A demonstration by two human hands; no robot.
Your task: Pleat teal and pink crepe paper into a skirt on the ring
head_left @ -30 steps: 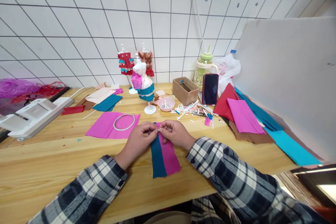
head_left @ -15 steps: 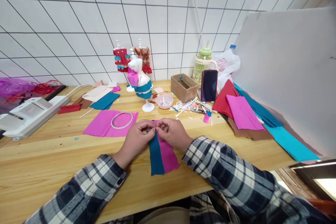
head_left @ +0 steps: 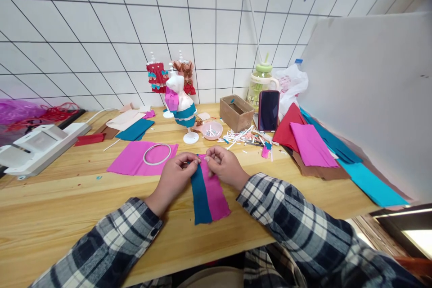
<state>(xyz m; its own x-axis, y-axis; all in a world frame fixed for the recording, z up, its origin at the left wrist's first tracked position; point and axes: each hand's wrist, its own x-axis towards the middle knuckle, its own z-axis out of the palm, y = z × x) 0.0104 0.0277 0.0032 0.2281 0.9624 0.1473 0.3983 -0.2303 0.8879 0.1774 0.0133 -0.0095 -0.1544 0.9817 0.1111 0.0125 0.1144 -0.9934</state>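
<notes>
Your grip is narrow: your left hand [head_left: 173,180] pinches the top of the teal-and-magenta strip [head_left: 206,195], and your right hand [head_left: 227,168] has its fingertips together at the magenta side; you cannot tell what they hold. The tabletop [head_left: 81,216] carries the strip. Left of the strip lies a magenta sheet [head_left: 126,158]; behind the strip stand a dress form [head_left: 175,83] and a pink bowl [head_left: 212,137].

Light: bright, diffuse, source out of view | Shadows: soft, faint on tabletop [head_left: 135,216] | Glare: white patch [head_left: 420,238] low, far right of cardboard box [head_left: 236,114] | Lens: tiled wall [head_left: 148,22] stretched up-left of box, dark corner up-right | Focus: softer far left of box
</notes>
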